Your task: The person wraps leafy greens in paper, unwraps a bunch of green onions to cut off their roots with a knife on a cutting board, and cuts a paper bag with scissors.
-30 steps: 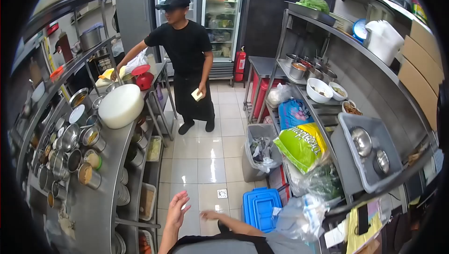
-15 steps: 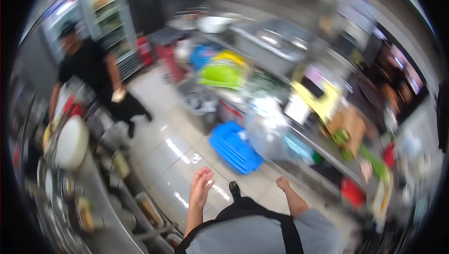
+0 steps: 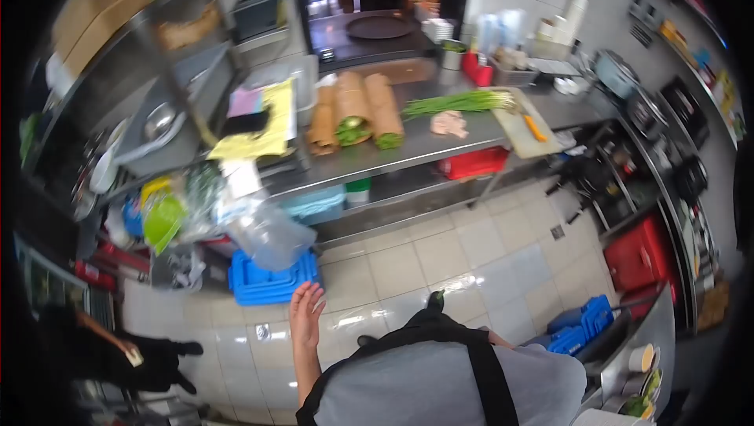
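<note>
My left hand (image 3: 305, 316) is raised in front of my body, empty, with its fingers stretched out and a little apart. It hangs over the tiled floor, nearest to a blue plastic crate (image 3: 271, 288) and a clear plastic bag (image 3: 271, 234). My right hand is out of sight; only a bit of that forearm shows beside my grey shirt. On the steel counter ahead lie three brown paper bundles (image 3: 382, 108) with greens at their ends. Spring onions (image 3: 452, 104) reach onto a cutting board (image 3: 518, 139), where an orange-handled knife (image 3: 536, 127) rests. A crumpled pale piece (image 3: 449, 123) lies beside them.
A co-worker in black (image 3: 110, 343) stands at lower left, holding something pale. Yellow paper (image 3: 263, 124) and a dark phone-like object (image 3: 246, 123) sit at the counter's left. To the right are blue crates (image 3: 581, 324), a red bin (image 3: 640, 257) and a side counter with containers (image 3: 642, 358).
My view has swung to the right, bringing the counter straight ahead and the co-worker to the lower left. My left hand stays raised and open. My right hand, earlier a closed fist, has left view.
</note>
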The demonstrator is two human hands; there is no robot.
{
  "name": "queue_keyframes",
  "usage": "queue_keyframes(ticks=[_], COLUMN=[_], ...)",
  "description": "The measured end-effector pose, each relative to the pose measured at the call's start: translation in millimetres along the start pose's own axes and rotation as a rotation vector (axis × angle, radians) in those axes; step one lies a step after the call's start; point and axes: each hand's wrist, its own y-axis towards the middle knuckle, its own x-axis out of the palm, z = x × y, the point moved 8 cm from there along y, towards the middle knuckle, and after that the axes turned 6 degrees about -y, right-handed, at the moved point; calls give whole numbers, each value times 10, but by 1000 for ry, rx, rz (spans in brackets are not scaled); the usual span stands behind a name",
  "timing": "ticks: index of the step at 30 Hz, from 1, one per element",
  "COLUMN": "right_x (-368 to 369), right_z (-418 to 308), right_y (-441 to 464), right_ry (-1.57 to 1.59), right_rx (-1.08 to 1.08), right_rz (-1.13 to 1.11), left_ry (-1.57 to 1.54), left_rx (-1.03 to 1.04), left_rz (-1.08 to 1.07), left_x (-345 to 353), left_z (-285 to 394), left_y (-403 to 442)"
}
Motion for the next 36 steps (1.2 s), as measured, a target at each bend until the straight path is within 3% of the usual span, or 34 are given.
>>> queue_keyframes(ticks=[1, 2, 3, 4, 7, 10, 13, 18, 20, 21, 22, 23, 24, 27, 28, 30, 32, 33, 34, 36], right_x=[-99, -139, -299, -470, -1409, -1985, -2266, -2596, -2861, -3037, -3237, -3470, -3704, -4517, -4762, -5238, -5659, -5804, -5935, -6126], right_z=[-24, 96, 173, 279, 359, 580, 747, 724, 575, 460, 306, 129, -88, -865, -1110, -1556, -1908, -2048, -2183, -2342], right_y=[0, -7, 215, 272, 13, 59, -40, -1, 61, 106, 125, 131, 131, 25, 11, -49, -102, -23, 66, 279], right_ry=[90, 386, 350, 502, 733, 983, 1126, 1196, 1188, 1178, 1174, 1169, 1142, 1083, 1121, 1241, 1404, 1354, 1310, 1244], right_rx=[-17, 101, 85, 173, 165, 84, 109, 52, 15, -7, -58, -112, -186, -413, -505, -662, -785, -804, -821, -771], right_rz=[36, -32, 62, 58, 289, 488, 507, 380, 361, 362, 363, 367, 354, 292, 251, 236, 292, 288, 286, 241], left_ry=[19, 33, 44, 35, 11, -11, 69, 468, 822, 882, 938, 1180, 1248, 1561, 1606, 1406, 896, 692, 767, 452], left_rx=[-14, -22, -26, -49, -118, -232, -316, 170, 316, 575, 635, 931, 1038, 1061, 1040, 850, 266, 223, 73, -102], left_rz=[-39, -71, -93, -105, -147, -354, -500, -726, -709, -707, -679, -661, -629, -356, -359, -467, -698, -764, -833, -634], left_x=[230, 457, 685, 924, 1833, 2776, 3490, 4338, 4750, 4943, 5109, 5232, 5308, 5258, 5176, 5166, 5121, 4993, 5108, 5216], left_z=[-95, -200, -317, -479, -902, -1466, -1796, -1785, -1648, -1605, -1552, -1601, -1632, -1937, -2151, -2206, -2414, -2673, -2532, -2245], left_y=[86, 162, 228, 320, 451, 568, 637, 1457, 1900, 2171, 2418, 2721, 2975, 3641, 3888, 3951, 3775, 3777, 3506, 3338])
